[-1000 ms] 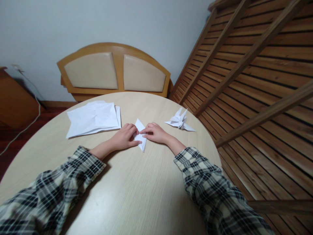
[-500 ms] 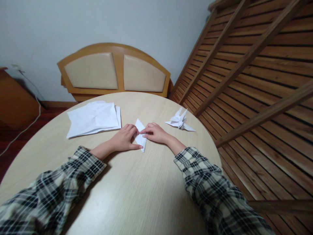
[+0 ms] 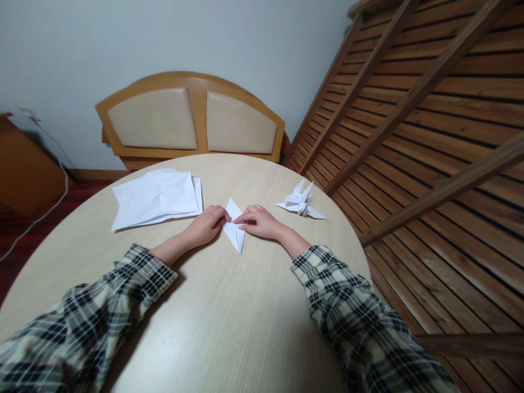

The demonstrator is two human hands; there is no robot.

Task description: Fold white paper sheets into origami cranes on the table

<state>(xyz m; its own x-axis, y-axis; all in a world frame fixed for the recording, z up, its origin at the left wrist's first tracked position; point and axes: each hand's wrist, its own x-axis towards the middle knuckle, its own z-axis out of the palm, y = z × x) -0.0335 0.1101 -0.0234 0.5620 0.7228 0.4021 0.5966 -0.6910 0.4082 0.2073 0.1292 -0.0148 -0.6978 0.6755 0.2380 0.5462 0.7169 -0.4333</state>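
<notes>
A white folded paper (image 3: pixel 235 236), shaped like a narrow diamond, lies on the table between my hands. At its left corner, my left hand (image 3: pixel 208 224) has its thumb and fingers pinched together on the edge. My right hand (image 3: pixel 262 222) grips the right side, its index fingertip and thumb pressed on the paper near the middle. A thin seam runs down the lower half. The paper's side corners are partly hidden by my fingers.
A stack of white paper sheets (image 3: pixel 158 197) lies at the left on the round wooden table (image 3: pixel 229 322). Folded paper cranes (image 3: pixel 302 203) sit at the right. Beyond the table stand a padded headboard (image 3: pixel 241 123) and a slatted wooden panel (image 3: pixel 409 136).
My left thumb has drawn back from the paper's lower tip up to my fingers at the left corner. My right hand has stayed nearly still.
</notes>
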